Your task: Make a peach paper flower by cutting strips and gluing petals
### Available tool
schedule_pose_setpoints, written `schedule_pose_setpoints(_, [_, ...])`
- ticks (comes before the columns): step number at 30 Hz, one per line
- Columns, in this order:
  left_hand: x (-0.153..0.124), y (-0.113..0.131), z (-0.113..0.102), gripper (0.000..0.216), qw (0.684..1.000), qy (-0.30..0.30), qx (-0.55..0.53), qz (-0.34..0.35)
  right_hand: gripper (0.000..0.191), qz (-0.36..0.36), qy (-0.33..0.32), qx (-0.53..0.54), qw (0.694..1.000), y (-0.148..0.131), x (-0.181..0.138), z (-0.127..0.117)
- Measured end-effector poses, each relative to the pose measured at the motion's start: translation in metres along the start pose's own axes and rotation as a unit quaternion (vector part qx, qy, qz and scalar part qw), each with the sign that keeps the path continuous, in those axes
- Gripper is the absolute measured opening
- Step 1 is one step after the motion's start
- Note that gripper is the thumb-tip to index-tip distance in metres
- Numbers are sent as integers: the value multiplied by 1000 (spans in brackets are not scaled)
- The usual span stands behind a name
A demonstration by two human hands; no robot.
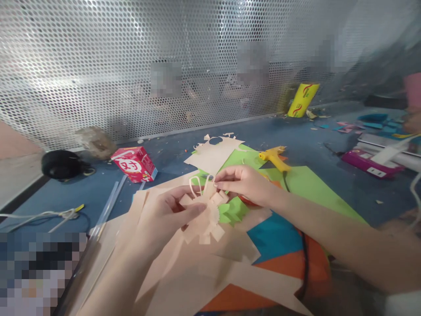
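A cream paper flower (204, 224) with square-cut tabs round its edge and two looped strips at the top is held between both hands. My left hand (174, 210) grips its left side, thumb across the front. With thumb and fingertips, my right hand (241, 182) pinches the upper part near a loop. Just right of the flower lies a cut green paper piece (234, 210). Cream paper sheets (184, 276) spread below, over blue paper (279, 235) and orange paper (246, 298).
Behind the hands lies a yellow glue gun (274, 157), its black cable running past my right forearm. A red box (134, 164), clear sticks (107, 208) and a black round object (61, 164) are on the left. A purple-ended power strip (371, 164) lies right. Perforated metal (197, 57) stands behind.
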State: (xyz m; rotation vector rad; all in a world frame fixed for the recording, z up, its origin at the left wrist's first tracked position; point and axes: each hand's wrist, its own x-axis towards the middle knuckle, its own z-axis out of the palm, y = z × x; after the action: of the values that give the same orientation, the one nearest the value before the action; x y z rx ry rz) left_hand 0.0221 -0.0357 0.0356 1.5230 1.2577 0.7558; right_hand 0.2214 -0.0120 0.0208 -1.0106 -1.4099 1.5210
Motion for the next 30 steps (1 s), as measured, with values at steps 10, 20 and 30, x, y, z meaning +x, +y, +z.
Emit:
schedule_pose_setpoints(10, [1,-1,2,36,1000,-3,-4,-14,4,25,3,19,1000,-3,-1,2])
schedule_pose_setpoints(20, [0,0,1,36,1000,-5,8,-16,6,29,-8,-10,999,-3,-2,1])
schedule_pose_setpoints(30, [-2,1,2,38,999,15,24,-16,10,-14,0,-115,993,-7,-5,3])
